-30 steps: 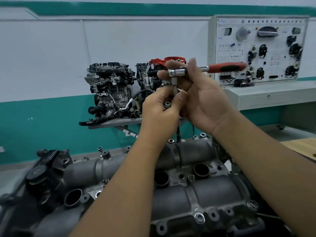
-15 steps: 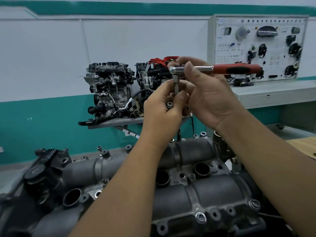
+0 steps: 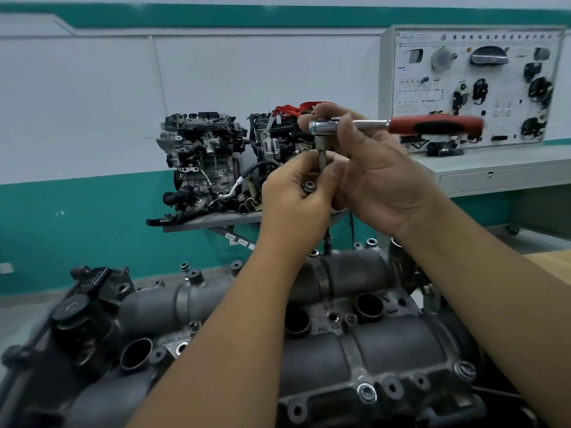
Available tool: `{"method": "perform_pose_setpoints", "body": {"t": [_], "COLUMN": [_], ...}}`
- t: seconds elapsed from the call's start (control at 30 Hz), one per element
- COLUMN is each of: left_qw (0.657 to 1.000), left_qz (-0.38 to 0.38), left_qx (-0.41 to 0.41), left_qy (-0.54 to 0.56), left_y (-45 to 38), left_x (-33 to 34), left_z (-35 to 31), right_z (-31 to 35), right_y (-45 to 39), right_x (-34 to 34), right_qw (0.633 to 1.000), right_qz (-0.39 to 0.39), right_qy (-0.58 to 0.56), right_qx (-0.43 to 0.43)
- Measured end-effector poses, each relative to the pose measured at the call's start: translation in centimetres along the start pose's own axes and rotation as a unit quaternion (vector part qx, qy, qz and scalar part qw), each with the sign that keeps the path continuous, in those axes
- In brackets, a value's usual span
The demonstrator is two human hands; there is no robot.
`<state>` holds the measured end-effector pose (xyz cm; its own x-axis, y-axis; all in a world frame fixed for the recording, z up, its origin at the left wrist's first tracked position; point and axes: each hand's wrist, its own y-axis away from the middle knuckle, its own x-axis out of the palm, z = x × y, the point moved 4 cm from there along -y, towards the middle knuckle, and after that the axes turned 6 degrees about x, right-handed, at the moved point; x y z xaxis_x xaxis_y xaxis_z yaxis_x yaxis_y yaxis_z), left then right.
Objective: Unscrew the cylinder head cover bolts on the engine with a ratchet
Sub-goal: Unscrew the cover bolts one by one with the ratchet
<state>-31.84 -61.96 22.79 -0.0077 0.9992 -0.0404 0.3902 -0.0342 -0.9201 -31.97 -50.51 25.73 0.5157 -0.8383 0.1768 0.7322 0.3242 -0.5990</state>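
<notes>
Both hands are raised above the grey cylinder head cover (image 3: 386, 344) of the engine. My right hand (image 3: 380, 177) holds the chrome head of a ratchet (image 3: 370, 123), whose red and black handle points right. A socket bit (image 3: 320, 151) hangs down from the ratchet head. My left hand (image 3: 296, 199) pinches the lower end of that bit with thumb and fingers, and a removed bolt (image 3: 309, 186) sits in its curled fingers. A washered bolt (image 3: 366, 392) shows on the cover's near edge.
Two display engines (image 3: 200, 168) stand on a wall shelf behind the hands. A white training panel (image 3: 469, 84) stands on a grey cabinet at the back right. A wooden surface (image 3: 553, 262) lies at the right edge.
Both hands with the ratchet have shifted slightly right and up. The left fingers have moved up to pinch the bit under the ratchet head.
</notes>
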Motion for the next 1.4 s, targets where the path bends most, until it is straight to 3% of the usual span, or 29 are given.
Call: {"method": "perform_pose_setpoints", "body": {"t": [0.1, 0.17, 0.27, 0.43, 0.5, 0.6, 0.67, 0.77, 0.97, 1.13, 1.2, 1.3, 1.4], "left_qw": [1.000, 1.000, 0.999, 1.000, 1.000, 1.000, 1.000, 1.000, 1.000, 1.000, 1.000, 1.000, 1.000], "left_qz": [-0.003, -0.008, -0.024, -0.016, -0.008, -0.006, -0.008, -0.004, 0.006, 0.004, 0.002, 0.006, 0.006], "left_qx": [0.000, 0.008, 0.020, -0.001, 0.000, 0.009, 0.007, -0.004, 0.007, -0.019, -0.016, -0.004, -0.010], "left_qy": [0.003, 0.001, -0.018, 0.010, 0.007, -0.014, -0.006, -0.003, -0.018, -0.006, -0.013, -0.012, 0.005], "left_y": [-0.08, -0.01, 0.04, -0.20, -0.19, -0.09, -0.04, -0.18, -0.14, -0.30, -0.31, -0.18, -0.23], "left_x": [0.06, -0.01, -0.14, 0.08, 0.02, -0.12, -0.10, 0.06, -0.10, 0.01, -0.08, -0.11, 0.00], "left_z": [0.13, -0.12, -0.13, 0.12, 0.01, -0.26, -0.33, -0.34, -0.65, -0.23, -0.14, -0.22, -0.19], "right_z": [-0.46, -0.19, 0.32, -0.20, -0.02, 0.39, 0.29, -0.18, 0.26, -0.52, -0.38, 0.10, -0.06], "right_y": [-0.06, 0.02, 0.19, -0.07, 0.02, 0.30, 0.16, -0.05, 0.28, -0.11, -0.08, 0.25, 0.07], "right_x": [-0.10, -0.23, -0.11, -0.29, -0.51, -0.26, -0.06, -0.49, -0.47, -0.43, -0.54, -0.38, -0.25], "right_qw": [0.998, 0.998, 0.999, 0.998, 0.998, 0.999, 1.000, 0.998, 0.999, 0.998, 0.997, 0.999, 0.999], "right_qz": [-0.049, -0.066, -0.037, -0.050, -0.060, -0.026, -0.003, -0.040, -0.011, -0.059, -0.069, -0.022, -0.009], "right_qy": [-0.006, 0.014, 0.016, -0.032, -0.008, 0.016, 0.014, -0.024, 0.035, 0.006, 0.011, 0.035, 0.034], "right_qx": [0.036, 0.011, -0.033, 0.034, 0.008, -0.031, -0.010, 0.048, -0.028, 0.035, 0.016, -0.031, -0.018]}}
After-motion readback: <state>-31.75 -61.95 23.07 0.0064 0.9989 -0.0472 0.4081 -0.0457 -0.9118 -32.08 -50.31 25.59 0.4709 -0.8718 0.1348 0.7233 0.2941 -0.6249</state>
